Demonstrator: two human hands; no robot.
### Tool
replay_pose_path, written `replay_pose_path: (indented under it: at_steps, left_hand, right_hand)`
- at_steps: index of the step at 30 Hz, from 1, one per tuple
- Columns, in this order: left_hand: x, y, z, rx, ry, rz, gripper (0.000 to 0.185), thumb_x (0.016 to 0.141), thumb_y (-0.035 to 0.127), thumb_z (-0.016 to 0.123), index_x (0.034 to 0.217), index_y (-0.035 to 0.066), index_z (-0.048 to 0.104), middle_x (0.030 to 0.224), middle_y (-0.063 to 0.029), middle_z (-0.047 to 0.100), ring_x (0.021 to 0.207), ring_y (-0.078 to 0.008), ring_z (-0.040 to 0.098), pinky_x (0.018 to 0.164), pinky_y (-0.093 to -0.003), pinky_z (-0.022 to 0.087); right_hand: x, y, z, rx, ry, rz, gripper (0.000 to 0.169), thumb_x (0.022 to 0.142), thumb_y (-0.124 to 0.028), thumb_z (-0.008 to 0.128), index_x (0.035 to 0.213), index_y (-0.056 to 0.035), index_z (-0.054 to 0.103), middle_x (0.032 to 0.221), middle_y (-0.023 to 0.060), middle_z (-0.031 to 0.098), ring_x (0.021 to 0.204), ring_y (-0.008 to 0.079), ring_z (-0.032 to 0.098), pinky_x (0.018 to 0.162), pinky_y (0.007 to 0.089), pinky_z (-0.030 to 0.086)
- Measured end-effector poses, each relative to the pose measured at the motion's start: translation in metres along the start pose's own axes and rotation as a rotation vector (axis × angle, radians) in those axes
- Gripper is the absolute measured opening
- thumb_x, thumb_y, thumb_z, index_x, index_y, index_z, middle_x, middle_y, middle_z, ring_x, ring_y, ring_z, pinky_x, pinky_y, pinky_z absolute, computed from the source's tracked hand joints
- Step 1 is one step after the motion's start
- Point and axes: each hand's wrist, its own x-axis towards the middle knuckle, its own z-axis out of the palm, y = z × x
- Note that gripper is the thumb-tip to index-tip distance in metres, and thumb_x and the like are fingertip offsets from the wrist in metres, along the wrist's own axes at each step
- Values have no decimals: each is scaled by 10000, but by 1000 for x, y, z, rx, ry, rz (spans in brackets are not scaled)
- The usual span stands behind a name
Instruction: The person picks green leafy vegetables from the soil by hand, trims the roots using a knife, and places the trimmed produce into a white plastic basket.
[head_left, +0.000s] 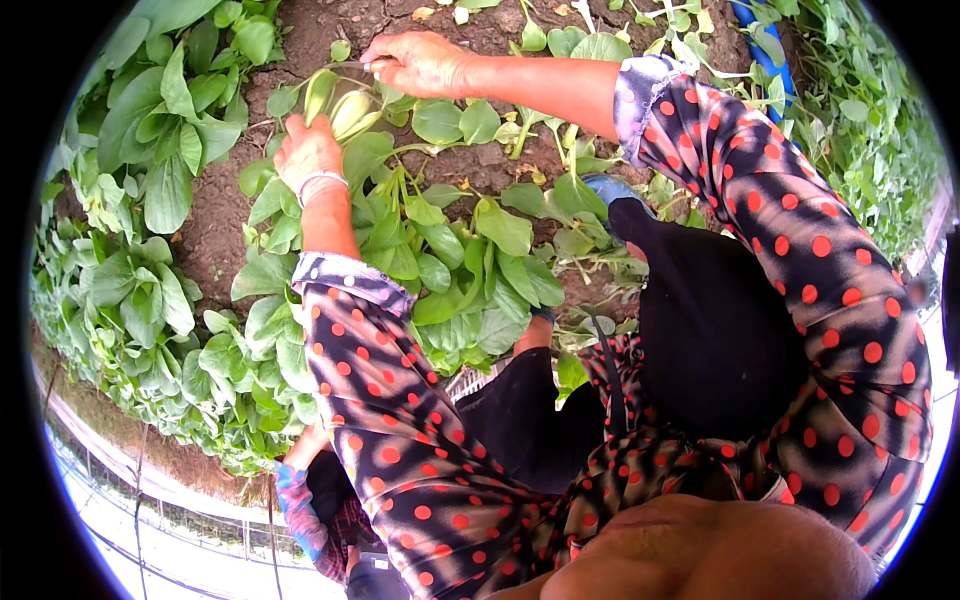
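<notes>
My left hand (310, 154), with a white band at the wrist, holds a leafy green plant (352, 114) that resembles choy sum or pak choi, its pale stalks pointing up the view. My right hand (412, 64) is closed on the handle of a small knife (346, 65), whose thin blade lies close to the plant's base. The handle is mostly hidden by my fingers. Below and between my arms, a heap of cut-looking leafy greens (465, 262) spreads over the soil.
Rows of leafy plants (161, 112) grow on the left. Cracked brown soil (217, 225) shows between them. Loose leaves (442, 122) lie about. A blue pipe (769, 64) runs at the upper right. My shoe (607, 191) rests among the leaves. Another person's sleeve (300, 517) shows at the lower left.
</notes>
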Motion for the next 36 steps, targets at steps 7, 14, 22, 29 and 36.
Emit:
replay_pose_path:
  at_steps: [7, 14, 22, 29, 36]
  left_hand:
    - [3, 5, 7, 19, 25, 15, 178, 845, 196, 484, 919, 171, 644, 1075, -100, 561, 982, -272, 583, 829, -441, 414]
    - [4, 2, -22, -248, -47, -125, 248, 740, 160, 640, 985, 150, 604, 1048, -100, 577, 887, -321, 614, 792, -414, 471]
    - [-4, -38, -173, -651, 117, -27, 733, 678, 100, 670, 1359, 104, 397, 1130, -146, 604, 859, -249, 631, 789, -330, 509]
    - [-35, 8, -210, -1192, -524, 57, 297, 685, 16, 648, 981, 2, 651, 839, -31, 664, 673, -113, 602, 609, -231, 486]
    - [-53, 43, -93, 304, -398, 412, 269, 756, 151, 609, 1018, 155, 672, 1277, -129, 475, 1254, -321, 394, 998, -454, 344]
  right_hand:
    - [3, -6, 21, 38, 68, 82, 262, 869, -242, 499, 1088, -130, 589, 984, 116, 652, 939, 286, 616, 848, 385, 479]
    - [-27, 11, 7, -148, -142, 65, 275, 865, -192, 485, 1095, -77, 581, 1017, 96, 642, 927, 249, 617, 851, 370, 485]
    - [-113, -16, -36, 269, 4, -3, 232, 906, -178, 514, 1125, -121, 566, 787, 61, 622, 703, 149, 609, 738, 267, 523]
    - [-123, -2, -1, -118, -301, -45, 263, 877, -163, 550, 1134, -113, 563, 915, 100, 661, 830, 241, 650, 743, 382, 529]
    - [-92, 19, 8, 188, -9, 268, 262, 836, -250, 552, 1056, -131, 629, 861, 116, 658, 813, 276, 629, 761, 377, 483]
